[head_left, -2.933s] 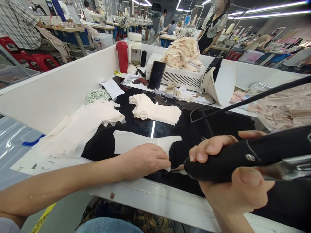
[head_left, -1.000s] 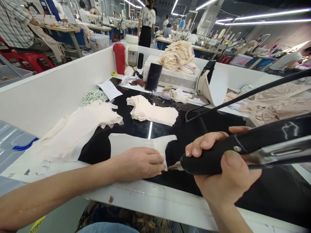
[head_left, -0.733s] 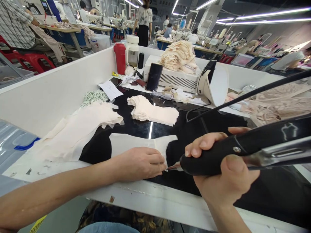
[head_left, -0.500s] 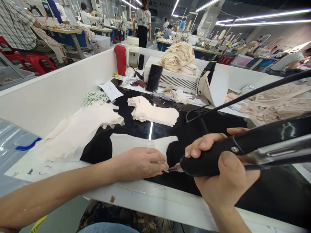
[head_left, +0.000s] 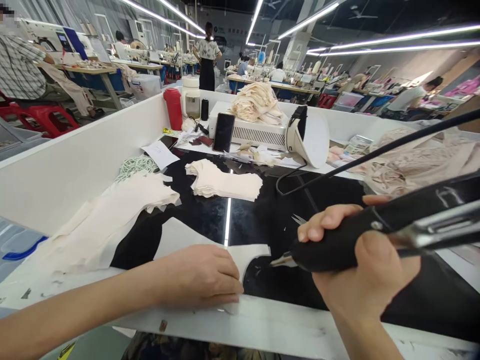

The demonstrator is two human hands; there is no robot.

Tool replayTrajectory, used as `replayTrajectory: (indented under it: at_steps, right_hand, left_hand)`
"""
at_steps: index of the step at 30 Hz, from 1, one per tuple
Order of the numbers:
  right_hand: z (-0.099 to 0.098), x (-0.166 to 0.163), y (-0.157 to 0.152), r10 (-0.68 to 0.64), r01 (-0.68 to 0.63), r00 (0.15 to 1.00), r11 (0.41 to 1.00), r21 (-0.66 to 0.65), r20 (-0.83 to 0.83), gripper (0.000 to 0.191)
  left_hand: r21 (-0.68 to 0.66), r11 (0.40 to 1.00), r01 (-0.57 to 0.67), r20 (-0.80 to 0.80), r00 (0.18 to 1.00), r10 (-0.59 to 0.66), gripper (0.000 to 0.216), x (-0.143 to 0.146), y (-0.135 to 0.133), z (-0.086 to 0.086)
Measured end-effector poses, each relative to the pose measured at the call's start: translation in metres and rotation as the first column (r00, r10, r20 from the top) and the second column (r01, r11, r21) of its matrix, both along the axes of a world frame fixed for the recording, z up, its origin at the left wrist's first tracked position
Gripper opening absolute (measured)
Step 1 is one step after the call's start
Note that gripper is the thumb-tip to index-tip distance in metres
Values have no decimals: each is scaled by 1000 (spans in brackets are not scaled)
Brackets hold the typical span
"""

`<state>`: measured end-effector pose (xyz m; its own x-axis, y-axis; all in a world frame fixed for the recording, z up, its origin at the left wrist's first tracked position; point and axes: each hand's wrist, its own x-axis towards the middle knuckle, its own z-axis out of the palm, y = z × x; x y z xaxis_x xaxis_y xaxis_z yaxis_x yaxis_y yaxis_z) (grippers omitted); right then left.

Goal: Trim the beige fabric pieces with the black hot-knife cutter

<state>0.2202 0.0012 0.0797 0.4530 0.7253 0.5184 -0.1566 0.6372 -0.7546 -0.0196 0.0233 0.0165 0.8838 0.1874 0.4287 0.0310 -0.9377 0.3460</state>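
Observation:
My left hand (head_left: 204, 276) has its fingers drawn together on the near edge of a white fabric piece (head_left: 176, 240); its thumb is hidden. The piece has a curved cut-out on its right side and lies on the black glossy board (head_left: 273, 300). My right hand (head_left: 360, 265) is wrapped round a black handheld tool (head_left: 337, 247) with a pointed metal tip, which is just right of the fabric and apart from it. Two thin scissor-like points (head_left: 299, 219) show beside the right fingers; whether that hand holds them I cannot tell.
Beyond the hands lies a stack of cream fabric pieces (head_left: 225, 181); a larger pile (head_left: 112, 220) is at left. A phone (head_left: 224, 132), a red cup (head_left: 173, 109), a white box (head_left: 258, 136) and a lamp-like cone (head_left: 313, 137) stand behind. A black cable (head_left: 390, 149) crosses the right side.
The fabric piece has turned clockwise, and my left hand has come nearer the table's front edge with it. The tool's tip has moved away from the left fingertips. Scissor-like points now show.

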Motion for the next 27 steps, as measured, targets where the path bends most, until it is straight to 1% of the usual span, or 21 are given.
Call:
replayTrajectory:
  at_steps: [3, 6, 10, 12, 14, 17, 21, 27]
  right_hand:
    - [-1, 15, 13, -84, 83, 996, 996, -34, -29, 42]
    - [-6, 20, 22, -98, 97, 995, 995, -25, -24, 47]
    - [-13, 15, 27, -70, 70, 998, 997, 11, -1, 51]
    - [-15, 12, 29, -52, 52, 999, 999, 6, -2, 51]
    - [-16, 11, 29, -44, 44, 999, 999, 4, -9, 51]
    - [-16, 11, 29, -39, 39, 999, 999, 14, -23, 52]
    - [-15, 11, 28, -31, 32, 999, 999, 9, -41, 54]
    - [-16, 10, 27, -23, 24, 999, 1000, 15, -41, 52]
  left_hand:
    - [34, 999, -22, -5, 1000, 23, 22, -2, -2, 9]
    - [131, 987, -89, -20, 996, 92, 20, 7, 1, 11]
    - [308, 936, -167, 17, 985, 170, 19, 30, 11, 2]
    - [373, 907, -195, 33, 980, 197, 17, 42, 15, -3]
    - [416, 886, -203, 8, 976, 220, 15, 50, 18, -9]
    - [443, 874, -201, -42, 969, 245, 13, 55, 20, -18]
    - [430, 870, -242, -29, 959, 281, 13, 53, 18, -28]
    - [402, 881, -250, 3, 962, 272, 16, 50, 17, -31]
